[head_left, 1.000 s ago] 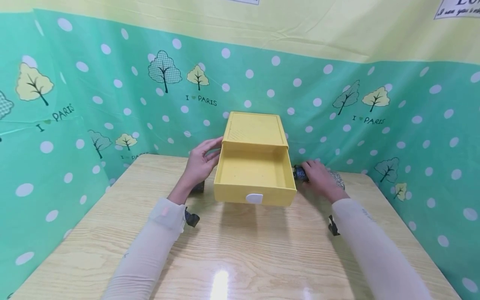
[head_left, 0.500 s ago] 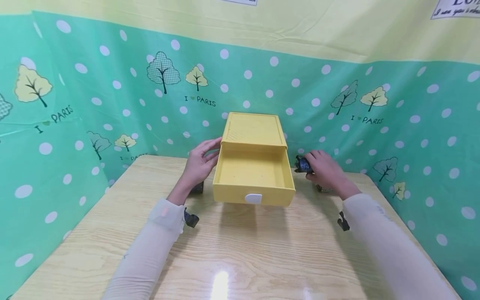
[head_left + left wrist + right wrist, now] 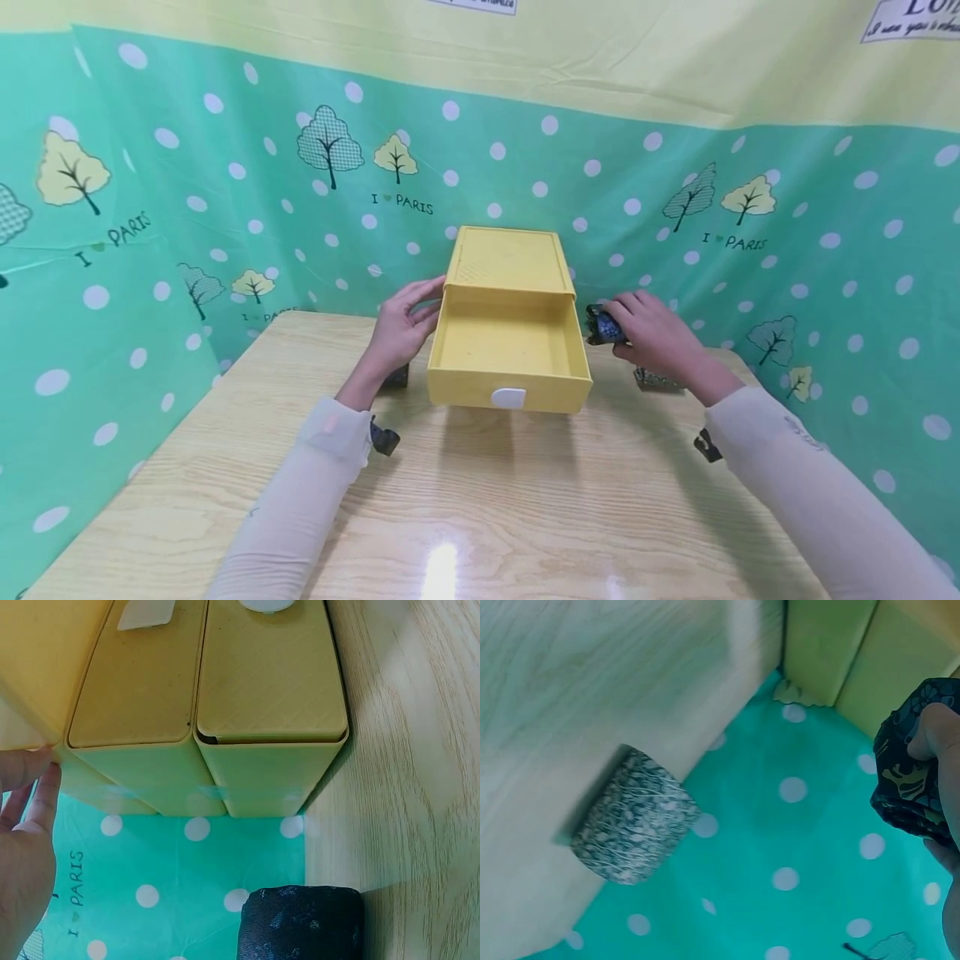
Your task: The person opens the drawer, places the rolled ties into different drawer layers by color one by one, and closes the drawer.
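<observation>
Dark patterned bundle (image 3: 905, 761) pinched in right hand (image 3: 658, 335); left hand (image 3: 399, 332), fingers extended, touches yellow drawer unit (image 3: 512, 260).

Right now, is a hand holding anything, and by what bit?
The right hand holds a dark patterned bundle by the end away from the yellow drawers. The left hand seems only to touch the drawers' side.

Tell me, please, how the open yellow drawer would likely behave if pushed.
The drawer looks fairly stiff, given its straight, thin walls. It is probably light, as nothing shows inside it. Its yellow casing would probably guide it straight back.
</observation>
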Available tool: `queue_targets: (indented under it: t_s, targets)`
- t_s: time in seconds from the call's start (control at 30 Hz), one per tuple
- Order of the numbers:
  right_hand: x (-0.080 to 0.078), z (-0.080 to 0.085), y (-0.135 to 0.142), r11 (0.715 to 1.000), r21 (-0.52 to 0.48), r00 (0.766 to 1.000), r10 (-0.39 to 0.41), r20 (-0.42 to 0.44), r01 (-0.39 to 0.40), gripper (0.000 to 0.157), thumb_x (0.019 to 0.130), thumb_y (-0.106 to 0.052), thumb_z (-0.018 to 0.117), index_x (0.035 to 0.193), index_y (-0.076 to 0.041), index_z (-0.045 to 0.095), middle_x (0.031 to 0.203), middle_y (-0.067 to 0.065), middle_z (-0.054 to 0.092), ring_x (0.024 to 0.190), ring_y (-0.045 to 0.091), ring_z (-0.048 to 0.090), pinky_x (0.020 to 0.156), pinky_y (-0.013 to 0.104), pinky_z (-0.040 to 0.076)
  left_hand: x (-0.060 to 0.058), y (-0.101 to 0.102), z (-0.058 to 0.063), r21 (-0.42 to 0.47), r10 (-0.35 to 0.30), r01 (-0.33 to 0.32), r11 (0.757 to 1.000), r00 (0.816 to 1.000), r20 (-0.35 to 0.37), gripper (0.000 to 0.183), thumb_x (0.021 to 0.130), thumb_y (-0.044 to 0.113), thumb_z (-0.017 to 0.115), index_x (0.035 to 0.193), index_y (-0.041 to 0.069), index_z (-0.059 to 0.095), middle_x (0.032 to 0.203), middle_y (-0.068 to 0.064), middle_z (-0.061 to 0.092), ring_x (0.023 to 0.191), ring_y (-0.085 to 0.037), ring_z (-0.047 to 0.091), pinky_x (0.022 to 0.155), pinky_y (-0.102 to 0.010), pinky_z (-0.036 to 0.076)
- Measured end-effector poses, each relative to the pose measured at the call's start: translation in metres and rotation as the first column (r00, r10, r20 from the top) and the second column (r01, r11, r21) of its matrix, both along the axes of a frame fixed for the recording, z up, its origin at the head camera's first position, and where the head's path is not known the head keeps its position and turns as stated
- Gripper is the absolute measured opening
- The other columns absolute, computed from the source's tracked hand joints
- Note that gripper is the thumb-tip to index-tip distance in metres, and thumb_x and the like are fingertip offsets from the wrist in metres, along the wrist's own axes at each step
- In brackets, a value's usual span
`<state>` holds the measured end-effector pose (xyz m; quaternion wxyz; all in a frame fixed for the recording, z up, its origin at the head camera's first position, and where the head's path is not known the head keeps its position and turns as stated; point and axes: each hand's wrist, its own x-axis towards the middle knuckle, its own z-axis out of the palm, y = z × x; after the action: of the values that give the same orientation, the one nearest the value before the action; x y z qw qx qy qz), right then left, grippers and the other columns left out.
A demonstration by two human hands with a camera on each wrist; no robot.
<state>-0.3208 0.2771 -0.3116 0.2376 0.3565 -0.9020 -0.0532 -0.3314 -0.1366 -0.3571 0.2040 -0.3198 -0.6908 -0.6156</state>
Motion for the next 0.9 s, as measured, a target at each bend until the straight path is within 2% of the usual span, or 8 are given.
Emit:
queue_targets:
  t_s: [0.27, 0.47, 0.7, 0.9]
  targets:
    - [0.021, 0.021, -0.011, 0.999, 0.030, 1.000, 0.025, -0.015, -0.025, 0.069, 0.074, -0.016, 0.091, 0.132, 0.000, 0.058, 0.126, 0.018, 0.062, 0.111, 0.038, 0.057, 0.095, 0.052, 0.058, -0.002, -0.001, -0.002, -0.007, 0.000, 0.000, 1.000, 1.000, -0.017, 0.057, 0.089, -0.020, 0.064, 0.143, -0.001, 0.056, 0.139, -0.017, 0.057, 0.128, -0.032, 0.058, 0.107, -0.031, 0.055]
    - [0.034, 0.041, -0.014, 0.997, -0.011, 0.996, 0.071, -0.053, -0.072, 0.067, 0.071, -0.010, 0.090, 0.129, 0.003, 0.058, 0.123, 0.021, 0.061, 0.109, 0.040, 0.056, 0.093, 0.055, 0.058, -0.002, 0.000, -0.002, -0.008, 0.006, -0.006, 1.000, 1.000, -0.016, 0.058, 0.089, -0.020, 0.064, 0.143, -0.002, 0.055, 0.139, -0.018, 0.056, 0.129, -0.034, 0.057, 0.108, -0.031, 0.055]
    - [0.042, 0.062, -0.011, 0.994, -0.051, 0.989, 0.091, -0.117, -0.098, 0.071, 0.067, -0.008, 0.094, 0.128, 0.004, 0.059, 0.123, 0.023, 0.061, 0.109, 0.041, 0.055, 0.093, 0.056, 0.058, -0.002, 0.000, -0.002, -0.008, 0.004, -0.005, 1.000, 1.000, -0.012, 0.058, 0.089, -0.021, 0.064, 0.143, -0.001, 0.055, 0.140, -0.018, 0.056, 0.129, -0.034, 0.057, 0.108, -0.031, 0.054]
    - [0.044, 0.073, -0.012, 0.987, -0.071, 0.976, 0.130, -0.172, -0.144, 0.072, 0.066, -0.007, 0.092, 0.128, 0.005, 0.058, 0.122, 0.024, 0.061, 0.108, 0.042, 0.055, 0.089, 0.057, 0.059, -0.001, 0.000, -0.002, -0.004, 0.005, -0.005, 1.000, 1.000, -0.012, 0.058, 0.089, -0.021, 0.064, 0.143, -0.001, 0.056, 0.139, -0.018, 0.057, 0.129, -0.033, 0.058, 0.107, -0.030, 0.055]
